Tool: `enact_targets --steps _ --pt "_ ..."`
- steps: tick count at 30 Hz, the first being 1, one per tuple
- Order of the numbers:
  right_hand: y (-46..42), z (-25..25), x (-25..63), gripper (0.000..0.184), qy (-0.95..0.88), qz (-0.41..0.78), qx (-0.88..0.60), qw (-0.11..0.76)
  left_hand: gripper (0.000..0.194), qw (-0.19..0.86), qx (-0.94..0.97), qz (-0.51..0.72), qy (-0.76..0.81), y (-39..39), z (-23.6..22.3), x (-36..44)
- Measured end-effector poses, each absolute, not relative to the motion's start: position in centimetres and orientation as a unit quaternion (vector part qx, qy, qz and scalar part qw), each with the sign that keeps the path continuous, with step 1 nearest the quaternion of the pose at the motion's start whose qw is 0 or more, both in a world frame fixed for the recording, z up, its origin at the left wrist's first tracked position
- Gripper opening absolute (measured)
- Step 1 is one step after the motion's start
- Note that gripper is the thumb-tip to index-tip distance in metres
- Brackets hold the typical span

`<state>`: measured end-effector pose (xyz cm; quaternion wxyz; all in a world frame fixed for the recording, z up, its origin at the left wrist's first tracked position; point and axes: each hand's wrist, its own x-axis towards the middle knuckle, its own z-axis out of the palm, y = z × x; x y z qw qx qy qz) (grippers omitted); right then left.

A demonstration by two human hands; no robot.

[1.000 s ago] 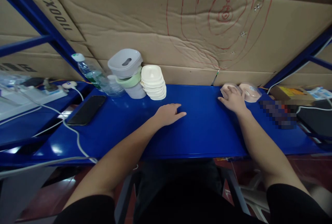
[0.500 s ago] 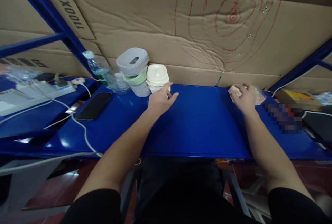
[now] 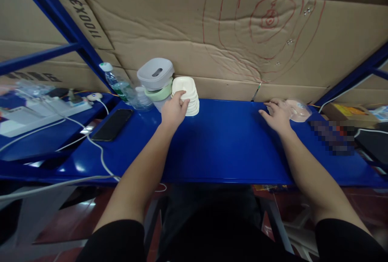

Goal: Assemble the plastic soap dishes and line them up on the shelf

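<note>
A stack of cream-white shallow dishes [image 3: 188, 92] stands at the back of the blue table [image 3: 230, 144]. My left hand [image 3: 173, 110] grips the stack's left side, fingers curled over the upper dishes. My right hand [image 3: 276, 115] lies on the table at the back right with fingers spread. It touches the left edge of the pinkish lidded dishes [image 3: 297, 109] there. One of these dishes is partly hidden behind the hand.
Left of the stack stand a grey-lidded container on a green-rimmed one [image 3: 155, 81] and a water bottle [image 3: 119, 85]. A black phone [image 3: 112, 124] and white cables [image 3: 97, 148] lie at the left. Cardboard [image 3: 230, 35] walls the back. A cardboard box [image 3: 348, 113] sits at the right.
My left hand moved from the middle of the table to the white dish stack and closed on it. My right hand stayed by the pinkish dishes and spread flat.
</note>
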<state>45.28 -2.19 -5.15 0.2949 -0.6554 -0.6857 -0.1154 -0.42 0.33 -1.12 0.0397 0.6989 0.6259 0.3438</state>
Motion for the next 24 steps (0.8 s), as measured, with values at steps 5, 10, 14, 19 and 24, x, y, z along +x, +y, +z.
enact_targets --steps 5,10,14,19,24 --pt "-1.8 -6.1 45.6 0.066 -0.691 -0.093 -0.652 0.298 0.039 0.039 0.698 0.356 0.620 0.5 -1.3 -0.6" --pt "-1.6 -6.5 45.6 0.065 -0.692 -0.085 -0.642 0.319 0.036 0.028 0.710 0.370 0.599 0.6 -1.7 -0.6" --pt "-1.7 -6.2 45.3 0.062 -0.693 -0.085 -0.625 0.350 0.032 -0.007 0.736 0.390 0.554 0.3 -1.8 -0.3" --pt "-2.8 -5.1 43.2 0.068 -0.720 -0.084 -0.565 0.393 0.028 0.008 0.820 0.345 0.458 -1.7 -1.9 1.9" --pt "-4.3 -4.6 40.5 0.077 -0.789 -0.003 -0.490 0.371 0.026 0.079 0.925 0.133 0.347 -3.7 -3.0 4.9"
